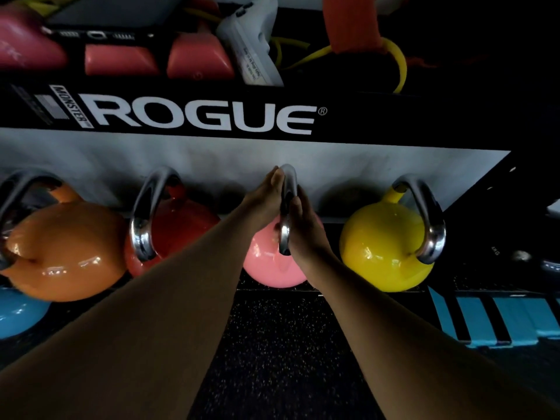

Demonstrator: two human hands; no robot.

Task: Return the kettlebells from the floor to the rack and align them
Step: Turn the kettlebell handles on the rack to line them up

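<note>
A pink kettlebell (266, 265) with a steel handle sits on the low shelf of the black rack (333, 122), between a red kettlebell (178, 228) and a yellow kettlebell (381, 247). My left hand (266, 195) presses flat against the left side of the pink kettlebell's handle. My right hand (306, 225) presses against its right side. The handle is clamped between both palms, edge-on to me. An orange kettlebell (63, 253) stands at the far left of the row. A blue kettlebell (18, 313) lies lower at the left edge.
The upper shelf holds pink weights (121, 60), a white device (251, 47), a dark tablet and yellow cords. Blue-striped pads (497, 322) lie at the lower right. Speckled black rubber floor (272, 344) runs in front of the rack.
</note>
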